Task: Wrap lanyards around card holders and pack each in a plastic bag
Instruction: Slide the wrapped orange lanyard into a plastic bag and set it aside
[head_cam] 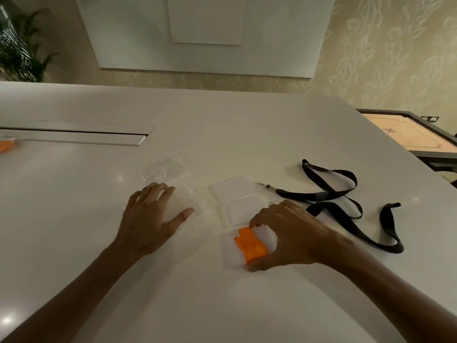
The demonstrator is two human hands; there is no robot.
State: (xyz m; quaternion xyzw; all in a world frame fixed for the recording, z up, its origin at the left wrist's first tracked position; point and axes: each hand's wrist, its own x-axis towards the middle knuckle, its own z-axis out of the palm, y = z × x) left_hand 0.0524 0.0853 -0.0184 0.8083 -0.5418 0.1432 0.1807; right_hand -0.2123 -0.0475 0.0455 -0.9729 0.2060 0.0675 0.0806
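My right hand (289, 233) grips a clear card holder with an orange lanyard (251, 245) wound around it, low over the white table (222, 129). Just beyond it lies a second clear card holder (235, 199), clipped to a black lanyard (346, 206) that sprawls loose to the right. My left hand (150, 216) rests flat with fingers spread on a clear plastic bag (188, 201). Another clear bag (165, 169) lies just behind that one.
A long slot with a raised lid (74, 136) runs across the table at the far left. An orange item in plastic (7, 144) shows at the left edge. A wooden carrom board (408, 134) stands beyond the table's right edge.
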